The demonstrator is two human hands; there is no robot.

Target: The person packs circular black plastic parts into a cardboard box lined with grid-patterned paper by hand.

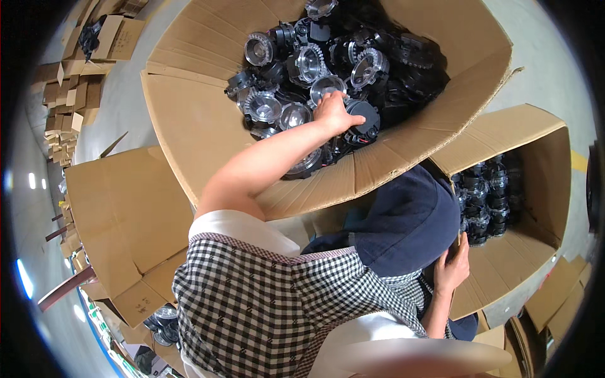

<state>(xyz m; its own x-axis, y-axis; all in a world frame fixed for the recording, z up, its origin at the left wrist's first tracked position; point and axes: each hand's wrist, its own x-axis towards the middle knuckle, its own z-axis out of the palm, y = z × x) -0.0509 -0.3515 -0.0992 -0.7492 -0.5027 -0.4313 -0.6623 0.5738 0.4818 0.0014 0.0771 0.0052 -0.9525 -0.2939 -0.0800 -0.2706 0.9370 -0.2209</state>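
Note:
In a large open cardboard box (201,104) lies a jumbled heap of black lamp-like units (310,63) with clear round covers. Over this heap my left hand (335,115) reaches, fingers spread, the thumb lying on a round black cap (363,120). The other fingers touch a clear-covered unit (328,85), their tips partly hidden. Lower on the right, my right hand (452,268) has its fingers stretched out against the near edge of a second cardboard box (504,264). Inside that second box, similar black units (479,195) stand in neat rows.
A closed-looking cardboard box (120,214) stands at my left, with more black units (165,327) below it. Stacked cartons (72,101) line the far left. Flattened cardboard (558,296) leans at the lower right. Dark blue cloth (409,220) covers my legs between the boxes.

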